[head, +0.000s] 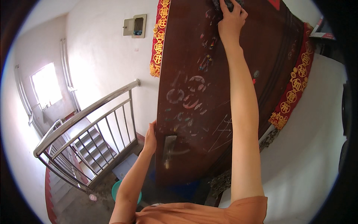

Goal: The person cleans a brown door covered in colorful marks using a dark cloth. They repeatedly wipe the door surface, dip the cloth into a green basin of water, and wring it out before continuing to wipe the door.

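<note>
A dark brown door stands open in front of me, with chalk-like scribbles, sticker remnants and pale smears on its face. High on it, at the top edge of the view, my right hand presses a dark grey, wiry-looking scouring pad against the surface. Part of the pad is hidden under my fingers. My left hand rests on the door's left edge, lower down; its fingertips are partly hidden behind that edge.
A stainless steel railing borders stairs on the left. A turquoise basin and a small pink object are on the floor. Red banners with gold characters hang beside the door, left and right. An open wall box is at upper left.
</note>
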